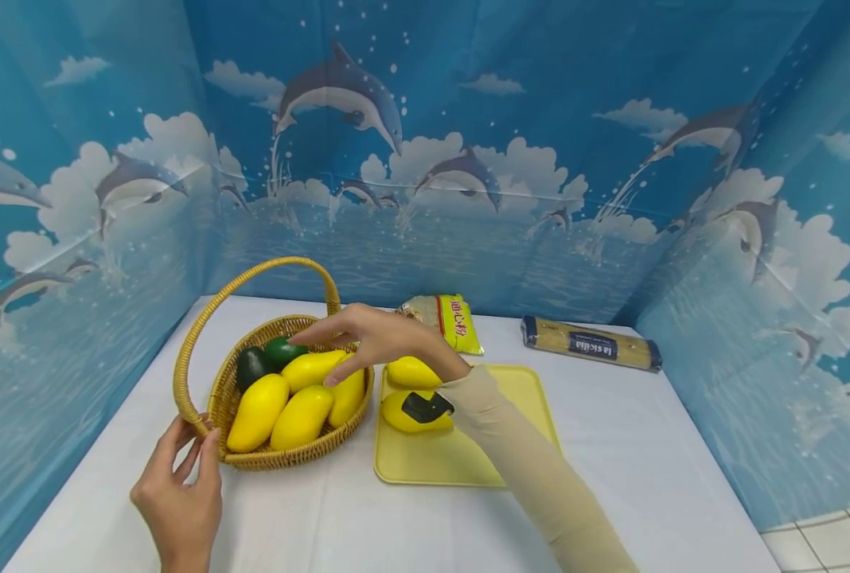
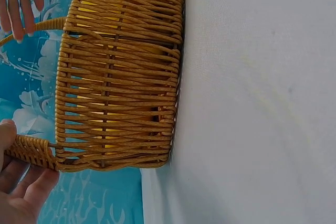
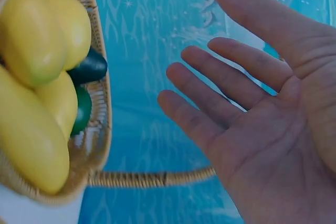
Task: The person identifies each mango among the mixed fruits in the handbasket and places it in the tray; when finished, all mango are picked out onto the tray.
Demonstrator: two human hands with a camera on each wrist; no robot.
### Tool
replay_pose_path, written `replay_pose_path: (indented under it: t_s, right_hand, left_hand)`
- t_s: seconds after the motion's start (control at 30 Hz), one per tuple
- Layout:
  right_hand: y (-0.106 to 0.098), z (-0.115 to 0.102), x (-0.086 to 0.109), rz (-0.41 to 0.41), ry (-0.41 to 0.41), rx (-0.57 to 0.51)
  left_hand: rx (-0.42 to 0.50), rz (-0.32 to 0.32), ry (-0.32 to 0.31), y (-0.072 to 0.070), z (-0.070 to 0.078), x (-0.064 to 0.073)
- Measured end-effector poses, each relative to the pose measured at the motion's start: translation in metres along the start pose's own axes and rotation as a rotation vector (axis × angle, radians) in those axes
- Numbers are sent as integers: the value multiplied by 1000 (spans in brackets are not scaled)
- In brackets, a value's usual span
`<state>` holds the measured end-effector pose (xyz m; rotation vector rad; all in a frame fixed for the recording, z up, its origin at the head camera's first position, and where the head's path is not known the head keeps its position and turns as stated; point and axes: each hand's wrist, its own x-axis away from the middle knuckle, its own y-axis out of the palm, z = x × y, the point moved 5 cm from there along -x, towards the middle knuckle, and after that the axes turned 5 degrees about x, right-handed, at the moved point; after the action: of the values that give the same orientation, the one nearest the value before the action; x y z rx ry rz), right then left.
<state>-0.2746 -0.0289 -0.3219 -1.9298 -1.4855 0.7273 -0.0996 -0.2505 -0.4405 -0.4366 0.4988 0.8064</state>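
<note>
A wicker basket (image 1: 292,459) with a tall arched handle (image 1: 181,362) stands on the left of the table. In it lie several yellow mangoes (image 1: 259,412) and two dark green avocado-like fruits (image 1: 253,368). At the near-left base of the handle, my left hand (image 1: 181,493) pinches it between thumb and fingers; the left wrist view shows this hand (image 2: 23,187) beside the basket's woven side. My right hand (image 1: 375,338) hovers over the basket's right part, fingers spread and palm bare in the right wrist view, holding nothing.
Right of the basket is a yellow tray (image 1: 454,469) with yellow mangoes (image 1: 403,414), partly behind my right forearm; a black patch covers part of one. Behind it lies a yellow-labelled pasta bag (image 1: 461,322). A long spaghetti pack (image 1: 590,344) lies back right. Dolphin-print curtains (image 1: 425,215) surround the table.
</note>
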Motion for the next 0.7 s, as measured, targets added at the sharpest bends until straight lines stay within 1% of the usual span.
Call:
replay_pose_path:
  t_s: [0.2, 0.37, 0.53, 0.7]
  right_hand:
    - [11, 10, -36, -59, 24, -78]
    - [22, 19, -59, -117, 46, -146]
    - [34, 30, -78, -140, 86, -190]
    - [46, 41, -93, -152, 123, -189]
  left_hand:
    - [-11, -3, -11, 0, 1, 0]
    - [-5, 3, -2, 0, 1, 0]
    - [-1, -7, 0, 1, 1, -1]
    - [0, -1, -3, 0, 1, -1]
